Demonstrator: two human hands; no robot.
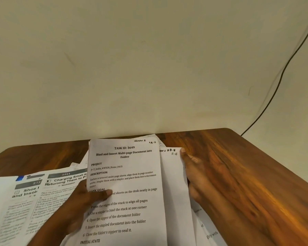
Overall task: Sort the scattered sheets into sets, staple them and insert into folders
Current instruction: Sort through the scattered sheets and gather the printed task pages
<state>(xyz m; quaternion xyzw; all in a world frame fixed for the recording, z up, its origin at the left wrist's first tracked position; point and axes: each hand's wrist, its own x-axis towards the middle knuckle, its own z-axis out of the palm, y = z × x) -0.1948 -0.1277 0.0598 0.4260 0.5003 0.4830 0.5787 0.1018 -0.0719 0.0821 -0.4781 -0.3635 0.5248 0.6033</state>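
My left hand pinches a printed sheet headed "TASK ID: 3649" at its left edge, thumb on the text, holding it up over the desk. Behind it lies a second sheet marked "R-6"; my right hand holds that sheet's right edge, fingers reaching its top corner. More sheets with bold headings are spread over the left of the desk, partly under my left arm. More paper pokes out below the right hand.
The wooden desk stands against a plain pale wall. A thin dark cable runs down the wall to the desk's back right corner. A small white thing shows at the right edge, cut off by the frame.
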